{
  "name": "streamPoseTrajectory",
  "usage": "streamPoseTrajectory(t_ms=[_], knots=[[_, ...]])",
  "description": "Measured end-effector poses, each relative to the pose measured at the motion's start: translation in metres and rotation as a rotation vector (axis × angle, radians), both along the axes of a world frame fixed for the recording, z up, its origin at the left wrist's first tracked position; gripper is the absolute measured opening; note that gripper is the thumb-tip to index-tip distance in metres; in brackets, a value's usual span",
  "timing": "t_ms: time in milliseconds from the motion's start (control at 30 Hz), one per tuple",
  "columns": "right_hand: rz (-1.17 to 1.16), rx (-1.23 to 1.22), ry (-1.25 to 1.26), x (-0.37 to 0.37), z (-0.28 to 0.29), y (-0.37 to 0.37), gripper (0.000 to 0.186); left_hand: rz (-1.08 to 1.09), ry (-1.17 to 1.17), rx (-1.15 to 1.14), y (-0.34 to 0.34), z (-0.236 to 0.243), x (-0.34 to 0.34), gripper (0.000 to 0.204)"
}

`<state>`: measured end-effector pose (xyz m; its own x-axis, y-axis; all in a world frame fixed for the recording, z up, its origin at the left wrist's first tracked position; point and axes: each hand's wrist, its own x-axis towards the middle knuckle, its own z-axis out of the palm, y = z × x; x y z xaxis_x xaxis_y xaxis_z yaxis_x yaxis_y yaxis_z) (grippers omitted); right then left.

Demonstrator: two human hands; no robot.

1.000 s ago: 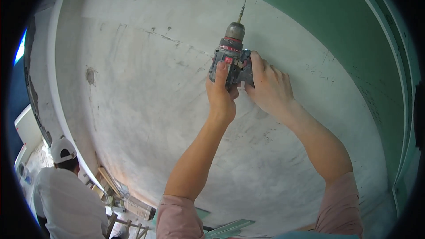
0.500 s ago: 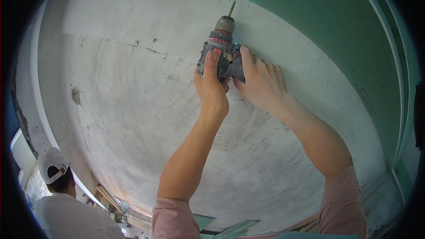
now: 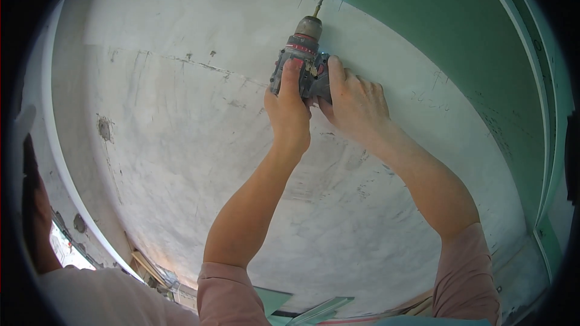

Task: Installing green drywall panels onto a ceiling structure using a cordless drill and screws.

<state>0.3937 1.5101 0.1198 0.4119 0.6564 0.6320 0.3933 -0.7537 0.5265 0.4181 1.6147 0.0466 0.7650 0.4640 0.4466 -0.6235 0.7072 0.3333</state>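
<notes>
A dark grey and red cordless drill [image 3: 301,54] is raised against the pale plastered wall [image 3: 199,139], its long bit [image 3: 318,6] pointing up toward the corner of a green board. My left hand [image 3: 289,105] is closed round the drill's body from below, thumb lying along its back. My right hand [image 3: 357,99] wraps the grip on the right side, with the fingers partly hidden behind it. The bit's tip lies close to the lower edge of the green board [image 3: 417,18]; whether it touches the wall I cannot tell.
A co-worker in a white shirt [image 3: 109,299] stands close at the lower left. Green board pieces [image 3: 317,313] and wooden strips [image 3: 148,267] lie low down. A pale metal profile [image 3: 524,42] runs along the right. The wall has a rough hole [image 3: 104,128] at left.
The drill and both my hands have shifted slightly upward. At the lower left the co-worker has come closer and now fills more of the view.
</notes>
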Motion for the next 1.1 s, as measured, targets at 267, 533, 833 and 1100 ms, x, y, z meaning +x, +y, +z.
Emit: streamPoseTrajectory(t_ms=[267, 533, 833, 1100], knots=[[-0.033, -0.022, 0.041, -0.003, 0.007, 0.001, 0.049, -0.031, 0.065, 0.012, 0.004, 0.006, -0.007, 0.049], [-0.023, -0.019, 0.024, 0.003, 0.019, 0.003, 0.051, -0.015, 0.103, 0.032, 0.004, 0.016, -0.003, 0.052], [-0.043, -0.005, 0.028, 0.001, 0.022, 0.003, 0.048, -0.071, 0.109, 0.079, 0.007, 0.02, -0.006, 0.052], [-0.023, -0.02, 0.034, -0.001, 0.024, 0.003, 0.046, -0.036, 0.112, 0.067, 0.005, 0.02, -0.006, 0.055]])
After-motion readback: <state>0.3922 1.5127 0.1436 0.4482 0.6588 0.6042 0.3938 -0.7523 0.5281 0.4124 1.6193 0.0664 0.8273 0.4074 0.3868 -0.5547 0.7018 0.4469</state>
